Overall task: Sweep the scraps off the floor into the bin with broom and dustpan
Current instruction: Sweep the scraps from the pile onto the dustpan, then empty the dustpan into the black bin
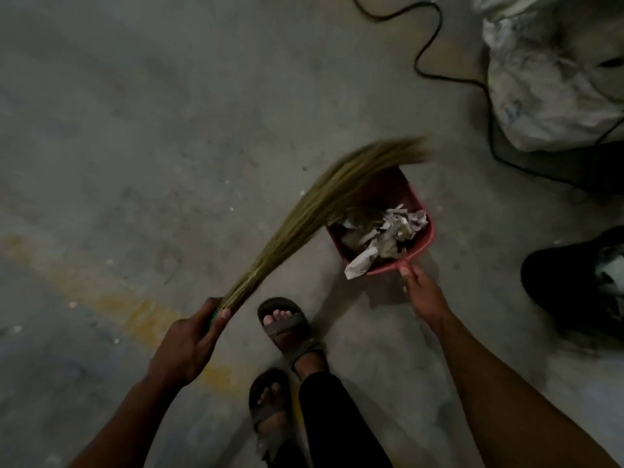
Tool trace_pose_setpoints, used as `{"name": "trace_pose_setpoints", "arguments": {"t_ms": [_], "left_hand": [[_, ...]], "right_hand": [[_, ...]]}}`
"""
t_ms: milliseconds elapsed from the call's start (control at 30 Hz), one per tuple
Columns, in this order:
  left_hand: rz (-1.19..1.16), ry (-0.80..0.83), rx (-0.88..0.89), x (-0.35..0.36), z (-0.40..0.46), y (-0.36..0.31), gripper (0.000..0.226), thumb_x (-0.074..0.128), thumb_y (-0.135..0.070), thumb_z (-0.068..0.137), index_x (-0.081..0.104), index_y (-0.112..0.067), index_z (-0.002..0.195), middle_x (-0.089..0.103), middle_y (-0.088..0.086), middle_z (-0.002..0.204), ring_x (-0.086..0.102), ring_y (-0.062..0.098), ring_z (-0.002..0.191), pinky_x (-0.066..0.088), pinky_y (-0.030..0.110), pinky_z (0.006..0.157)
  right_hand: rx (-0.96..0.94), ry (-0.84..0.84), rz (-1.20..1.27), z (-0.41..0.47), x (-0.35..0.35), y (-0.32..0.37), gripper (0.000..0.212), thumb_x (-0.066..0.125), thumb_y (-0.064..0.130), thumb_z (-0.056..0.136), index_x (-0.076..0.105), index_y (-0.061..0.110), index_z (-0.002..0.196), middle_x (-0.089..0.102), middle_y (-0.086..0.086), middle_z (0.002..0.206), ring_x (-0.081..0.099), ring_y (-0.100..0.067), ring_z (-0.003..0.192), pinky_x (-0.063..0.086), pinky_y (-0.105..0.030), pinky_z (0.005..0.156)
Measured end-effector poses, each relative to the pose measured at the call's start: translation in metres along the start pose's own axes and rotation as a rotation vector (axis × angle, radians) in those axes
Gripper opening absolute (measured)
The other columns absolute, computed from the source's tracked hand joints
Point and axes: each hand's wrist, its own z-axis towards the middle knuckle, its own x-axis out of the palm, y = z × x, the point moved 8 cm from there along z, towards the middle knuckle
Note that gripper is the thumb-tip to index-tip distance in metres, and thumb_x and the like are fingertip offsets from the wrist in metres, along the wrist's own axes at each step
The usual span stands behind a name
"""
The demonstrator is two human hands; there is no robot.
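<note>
My left hand (192, 339) grips the base of a straw broom (304, 211). Its blurred bristle tips arc up and right over the open mouth of a red dustpan (410, 194). The dustpan lies on the grey concrete floor, filled with crumpled paper scraps (381, 236); one white piece hangs over its near rim. My right hand (423, 292) holds the dustpan's handle at the near edge, the thumb on top. Small white specks dot the floor left of the pan. A black bin (574, 292) with pale contents sits at the right edge.
My two sandalled feet (283, 332) stand just behind the dustpan. A black cable (429, 45) snakes across the floor at the top. A large white sack (547, 89) lies at the upper right. A faded yellow line (111, 298) crosses the floor on the left.
</note>
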Motion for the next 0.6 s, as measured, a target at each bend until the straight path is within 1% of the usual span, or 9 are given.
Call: {"name": "trace_pose_setpoints", "arguments": {"t_ms": [33, 100, 167, 267, 400, 467, 600], "left_hand": [[-0.014, -0.026, 0.013, -0.004, 0.002, -0.011, 0.045, 0.034, -0.075, 0.103, 0.052, -0.045, 0.132, 0.062, -0.002, 0.063, 0.059, 0.011, 0.044, 0.040, 0.029, 0.041], [-0.039, -0.076, 0.023, -0.013, 0.004, -0.030, 0.043, 0.035, -0.075, 0.103, 0.053, -0.046, 0.129, 0.062, 0.003, 0.061, 0.060, 0.010, 0.045, 0.046, 0.035, 0.044], [-0.075, -0.093, 0.011, -0.018, 0.003, -0.048, 0.042, 0.036, -0.076, 0.103, 0.054, -0.047, 0.126, 0.063, 0.005, 0.061, 0.062, 0.011, 0.048, 0.050, 0.040, 0.048], [-0.118, -0.086, -0.042, -0.022, 0.001, -0.069, 0.046, 0.036, -0.081, 0.100, 0.055, -0.047, 0.123, 0.064, 0.003, 0.062, 0.064, 0.018, 0.051, 0.054, 0.049, 0.052], [-0.143, -0.060, -0.128, -0.015, -0.010, -0.092, 0.044, 0.037, -0.083, 0.097, 0.056, -0.049, 0.118, 0.065, 0.001, 0.063, 0.062, 0.018, 0.050, 0.057, 0.051, 0.052], [-0.141, -0.037, -0.153, -0.007, -0.017, -0.105, 0.043, 0.037, -0.081, 0.099, 0.056, -0.046, 0.116, 0.064, 0.001, 0.064, 0.061, 0.020, 0.051, 0.058, 0.053, 0.054], [-0.136, 0.023, -0.182, 0.022, -0.031, -0.130, 0.042, 0.037, -0.078, 0.099, 0.055, -0.044, 0.116, 0.065, 0.004, 0.067, 0.060, 0.022, 0.053, 0.058, 0.054, 0.056]], "right_hand": [[-0.010, -0.007, 0.012, -0.006, -0.004, 0.004, 0.033, 0.046, 0.051, 0.108, 0.063, 0.032, 0.129, 0.071, -0.001, 0.108, 0.066, -0.017, 0.088, 0.048, -0.031, 0.080], [-0.016, -0.010, 0.030, -0.019, -0.009, 0.007, 0.035, 0.044, 0.054, 0.108, 0.064, 0.031, 0.125, 0.068, -0.001, 0.099, 0.064, -0.017, 0.084, 0.046, -0.032, 0.076], [-0.011, -0.027, 0.065, -0.037, -0.016, 0.008, 0.036, 0.044, 0.054, 0.108, 0.065, 0.027, 0.116, 0.064, -0.002, 0.088, 0.059, -0.019, 0.077, 0.044, -0.034, 0.075], [-0.004, -0.051, 0.115, -0.067, -0.025, 0.003, 0.037, 0.044, 0.050, 0.109, 0.064, 0.019, 0.106, 0.057, -0.004, 0.077, 0.052, -0.022, 0.066, 0.042, -0.038, 0.065], [0.000, -0.080, 0.177, -0.105, -0.046, -0.008, 0.029, 0.044, 0.042, 0.111, 0.062, 0.020, 0.103, 0.053, -0.008, 0.076, 0.046, -0.019, 0.056, 0.038, -0.031, 0.052], [0.010, -0.092, 0.219, -0.122, -0.059, -0.018, 0.026, 0.044, 0.039, 0.111, 0.062, 0.023, 0.100, 0.051, -0.010, 0.076, 0.043, -0.017, 0.054, 0.036, -0.028, 0.049], [0.040, -0.156, 0.284, -0.146, -0.094, -0.045, 0.030, 0.045, 0.042, 0.111, 0.065, 0.019, 0.107, 0.051, -0.004, 0.073, 0.042, -0.012, 0.048, 0.035, -0.023, 0.042]]}}
